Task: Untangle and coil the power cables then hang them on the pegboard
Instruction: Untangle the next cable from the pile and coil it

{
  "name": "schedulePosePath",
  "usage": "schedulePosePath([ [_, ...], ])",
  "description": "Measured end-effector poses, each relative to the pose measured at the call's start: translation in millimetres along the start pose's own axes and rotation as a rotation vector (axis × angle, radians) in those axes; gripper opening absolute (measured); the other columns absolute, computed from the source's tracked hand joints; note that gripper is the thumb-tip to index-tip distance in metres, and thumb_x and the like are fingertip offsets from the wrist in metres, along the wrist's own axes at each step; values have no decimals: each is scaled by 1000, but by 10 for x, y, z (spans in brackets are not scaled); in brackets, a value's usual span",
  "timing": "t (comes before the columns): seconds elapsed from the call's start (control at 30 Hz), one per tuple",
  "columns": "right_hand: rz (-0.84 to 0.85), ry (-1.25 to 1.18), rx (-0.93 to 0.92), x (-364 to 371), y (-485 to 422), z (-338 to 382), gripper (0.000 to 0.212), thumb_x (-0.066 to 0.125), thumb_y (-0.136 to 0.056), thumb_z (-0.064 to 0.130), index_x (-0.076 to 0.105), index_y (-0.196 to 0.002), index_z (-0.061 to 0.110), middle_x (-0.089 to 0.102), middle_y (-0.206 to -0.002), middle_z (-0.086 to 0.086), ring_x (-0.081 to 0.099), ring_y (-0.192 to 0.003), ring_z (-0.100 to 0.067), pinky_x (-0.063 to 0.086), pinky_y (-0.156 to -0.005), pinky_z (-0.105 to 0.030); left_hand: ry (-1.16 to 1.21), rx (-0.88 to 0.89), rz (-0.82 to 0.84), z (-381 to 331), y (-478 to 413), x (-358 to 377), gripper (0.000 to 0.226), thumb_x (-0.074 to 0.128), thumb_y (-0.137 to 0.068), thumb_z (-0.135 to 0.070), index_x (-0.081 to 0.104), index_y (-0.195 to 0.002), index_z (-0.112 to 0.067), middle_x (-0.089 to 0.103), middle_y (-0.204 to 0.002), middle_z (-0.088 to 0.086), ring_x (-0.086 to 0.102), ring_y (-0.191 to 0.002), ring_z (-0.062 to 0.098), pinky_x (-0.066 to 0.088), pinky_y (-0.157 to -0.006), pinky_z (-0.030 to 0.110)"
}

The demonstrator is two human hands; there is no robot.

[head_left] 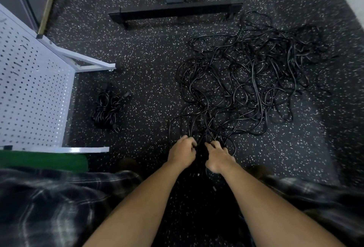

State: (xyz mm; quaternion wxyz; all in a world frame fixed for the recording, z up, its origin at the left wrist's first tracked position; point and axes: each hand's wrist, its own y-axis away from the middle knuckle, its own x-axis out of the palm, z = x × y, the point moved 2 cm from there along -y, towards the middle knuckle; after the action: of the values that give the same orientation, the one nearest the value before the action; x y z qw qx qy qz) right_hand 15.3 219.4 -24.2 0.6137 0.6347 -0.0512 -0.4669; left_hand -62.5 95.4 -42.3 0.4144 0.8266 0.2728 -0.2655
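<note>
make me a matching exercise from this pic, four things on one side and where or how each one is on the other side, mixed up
Things
1 pegboard
2 coiled cable
3 tangle
4 left hand and right hand

States
a bundled on the floor beside the pegboard
b gripping cables at the tangle's near edge
c white, at the left
d spread loose over the floor, at the right

Pairs: 1-c, 2-a, 3-d, 4-b
</note>
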Motion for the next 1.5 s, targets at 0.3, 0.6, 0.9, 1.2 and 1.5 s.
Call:
schedulePosePath([
  [0.3, -21, 2, 85, 58, 13, -214, 71, 59, -101, 28, 23, -162, 31, 19, -165, 0, 24, -150, -33, 39, -114, -51, 206, -42, 206, -294, -199, 172, 52, 52, -102, -9, 51, -152, -22, 50, -148, 8, 57, -121, 26, 48, -101, 33],
  [0.6, -56, -215, -12, 66, -84, -256, 69, 56, -96, 16, 33, -161, 21, 44, -154, -13, 44, -141, -37, 41, -115, -48, 403, -146, 241, -299, -249, 254, 54, 53, -98, -8, 58, -149, -24, 47, -154, 0, 49, -140, 21, 42, -117, 34],
  [0.9, -231, -590, 63, -152, 26, -224, 42, 49, -99, 14, 65, -137, 21, 70, -126, -7, 64, -106, -22, 50, -87, -27, 731, -305, -100, -354, -213, 131, 21, 79, -88, -6, 82, -103, -20, 78, -100, -4, 70, -90, 6, 54, -79, 13],
  [1.2, -219, -740, 115, -451, 189, -189, 37, 47, -103, 24, 67, -133, 19, 71, -121, -8, 66, -99, -23, 55, -89, -36, 890, -391, 97, -330, -77, -472, 39, 68, -75, 8, 81, -101, -19, 79, -108, 10, 71, -104, 28, 57, -85, 34],
  [1.5, -167, -1114, 28, -758, 556, 63, 32, 57, -106, 34, 67, -122, 7, 74, -114, -11, 69, -105, -25, 60, -75, -37, 495, -102, 227, -785, 369, -1046, 42, 72, -77, -1, 82, -100, -35, 76, -117, -2, 66, -114, 19, 52, -107, 33],
])
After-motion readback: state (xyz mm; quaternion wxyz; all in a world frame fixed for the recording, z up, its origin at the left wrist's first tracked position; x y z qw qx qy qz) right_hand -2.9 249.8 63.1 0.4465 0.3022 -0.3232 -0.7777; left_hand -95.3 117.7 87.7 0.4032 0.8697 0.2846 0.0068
